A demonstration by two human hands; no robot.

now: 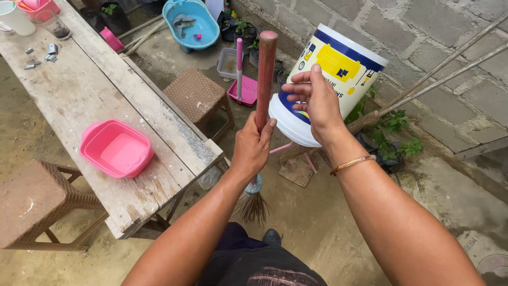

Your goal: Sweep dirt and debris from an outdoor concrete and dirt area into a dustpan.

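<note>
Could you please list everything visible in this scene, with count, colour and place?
broom: one, reddish-brown handle with dark bristles, upright at centre
bucket: one, white with yellow and blue print, tilted, right of the broom
wooden table: one, weathered grey-brown, left
pink tub: one, near end of the table
woven stools: two, brown, one beyond the table, one at lower left
blue basin: one, on the ground at top centre
pink dustpan: one, with a pink-handled brush, by the wall
white cup: one, far end of the table
metal bits: several, grey, far end of the table
block wall: grey, right
left hand: gripping the broom handle
right hand: holding the bucket, bangle on the wrist
</note>
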